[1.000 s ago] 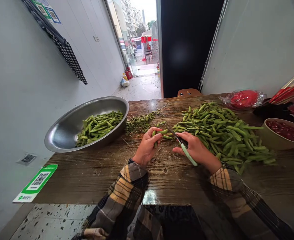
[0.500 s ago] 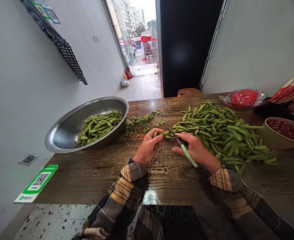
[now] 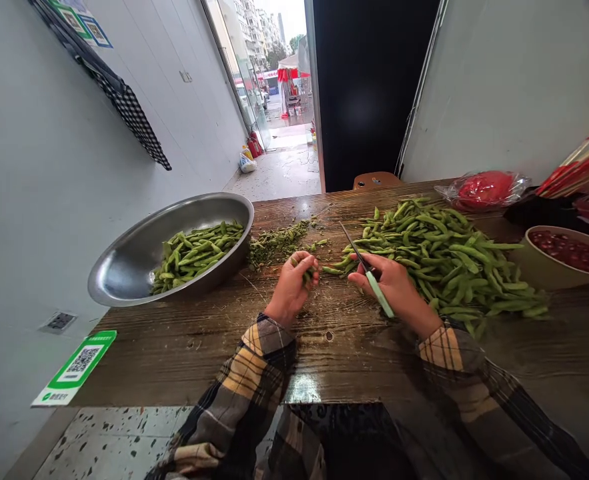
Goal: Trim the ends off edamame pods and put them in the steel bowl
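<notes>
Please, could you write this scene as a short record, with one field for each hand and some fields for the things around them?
Left hand: closed around green bean pods, mostly hidden
Right hand: holds metal scissors with a pale green handle, blades pointing away from the person
Surface: dark brown wooden table
Left side: wide silver metal bowl, partly filled with green pods
Beside bowl: loose heap of small green scraps
Right side: large loose pile of green pods
Far right: beige round tub of dark red pieces
</notes>
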`<action>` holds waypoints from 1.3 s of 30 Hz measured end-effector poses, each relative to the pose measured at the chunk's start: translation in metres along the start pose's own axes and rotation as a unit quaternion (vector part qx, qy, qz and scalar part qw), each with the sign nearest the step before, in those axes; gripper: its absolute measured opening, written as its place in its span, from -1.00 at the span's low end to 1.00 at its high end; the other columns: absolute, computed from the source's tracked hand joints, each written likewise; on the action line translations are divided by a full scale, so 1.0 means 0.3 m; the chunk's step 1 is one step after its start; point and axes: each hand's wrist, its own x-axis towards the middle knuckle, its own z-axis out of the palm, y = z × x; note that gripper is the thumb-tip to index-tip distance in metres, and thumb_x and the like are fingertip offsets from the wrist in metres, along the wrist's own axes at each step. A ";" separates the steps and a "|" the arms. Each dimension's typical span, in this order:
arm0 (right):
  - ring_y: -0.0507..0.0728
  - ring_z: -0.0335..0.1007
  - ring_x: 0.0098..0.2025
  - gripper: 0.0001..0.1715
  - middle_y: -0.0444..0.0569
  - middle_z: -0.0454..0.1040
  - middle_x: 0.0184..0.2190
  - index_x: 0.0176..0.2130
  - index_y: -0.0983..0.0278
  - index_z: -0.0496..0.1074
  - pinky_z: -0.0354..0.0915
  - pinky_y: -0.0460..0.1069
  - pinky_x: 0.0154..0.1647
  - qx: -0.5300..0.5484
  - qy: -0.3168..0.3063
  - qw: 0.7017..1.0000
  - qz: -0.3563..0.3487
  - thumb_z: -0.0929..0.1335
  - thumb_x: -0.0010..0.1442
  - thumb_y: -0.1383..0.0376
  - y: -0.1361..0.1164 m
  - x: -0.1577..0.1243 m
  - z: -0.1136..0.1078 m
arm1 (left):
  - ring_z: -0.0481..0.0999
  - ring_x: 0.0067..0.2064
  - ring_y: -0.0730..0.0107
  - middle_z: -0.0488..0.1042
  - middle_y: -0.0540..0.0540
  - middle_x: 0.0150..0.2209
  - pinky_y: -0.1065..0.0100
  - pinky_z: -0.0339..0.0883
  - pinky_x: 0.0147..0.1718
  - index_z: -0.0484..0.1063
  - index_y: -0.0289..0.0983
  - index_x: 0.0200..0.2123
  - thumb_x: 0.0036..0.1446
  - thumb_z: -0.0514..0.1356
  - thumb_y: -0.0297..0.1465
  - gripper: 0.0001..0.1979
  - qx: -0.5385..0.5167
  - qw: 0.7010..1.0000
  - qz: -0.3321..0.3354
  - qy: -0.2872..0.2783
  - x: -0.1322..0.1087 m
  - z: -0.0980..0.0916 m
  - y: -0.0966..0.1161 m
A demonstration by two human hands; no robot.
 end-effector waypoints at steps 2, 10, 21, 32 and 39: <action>0.16 0.44 -0.34 -0.48 -0.03 0.52 -0.40 -0.05 0.31 0.48 0.32 0.03 -0.27 -0.002 -0.003 1.000 -0.004 0.36 0.14 0.01 -0.003 0.001 0.004 | 0.32 -0.51 0.53 0.37 0.05 -0.50 0.48 0.17 -0.51 0.38 -0.27 -0.37 0.00 0.25 -0.36 -0.86 0.197 0.978 0.068 -0.007 0.010 0.006 -0.021; 0.17 0.45 -0.33 -0.53 0.00 0.54 -0.35 -0.06 0.30 0.48 0.32 0.04 -0.25 -0.017 -0.008 1.000 -0.017 0.37 0.14 0.05 0.011 0.001 0.020 | 0.49 -0.19 0.21 0.52 -0.15 -0.15 0.31 0.24 -0.29 0.52 -0.15 -0.11 0.15 0.12 -0.38 -0.74 0.702 0.693 0.150 -0.059 0.013 0.048 -0.056; 0.18 0.45 -0.29 -0.51 -0.01 0.53 -0.33 -0.02 0.29 0.46 0.34 0.06 -0.20 -0.021 -0.016 0.999 -0.024 0.39 0.12 0.08 0.026 -0.002 0.020 | 0.23 -0.50 0.54 0.36 0.02 -0.51 0.48 0.09 -0.49 0.46 -0.32 -0.34 0.07 0.24 -0.27 -0.79 0.274 0.954 0.113 -0.035 0.020 -0.018 -0.021; 0.22 0.44 -0.14 -0.33 0.05 0.46 -0.14 0.07 0.30 0.40 0.34 0.10 -0.08 -0.061 -0.108 0.992 -0.026 0.45 0.04 0.04 0.026 -0.016 0.018 | 0.07 -0.58 0.63 0.25 0.08 -0.55 0.49 -0.08 -0.62 0.42 -0.32 -0.32 0.06 0.25 -0.19 -0.71 0.172 0.977 0.053 -0.115 -0.036 0.022 0.015; 0.18 0.42 -0.24 -0.44 0.02 0.46 -0.24 0.01 0.32 0.43 0.35 0.07 -0.18 -0.046 -0.104 0.992 -0.046 0.43 0.09 0.08 0.025 -0.016 0.020 | 0.16 -0.50 0.58 0.35 0.02 -0.50 0.46 0.03 -0.52 0.48 -0.35 -0.34 0.01 0.28 -0.21 -0.70 0.211 0.968 0.077 -0.112 -0.050 0.038 0.026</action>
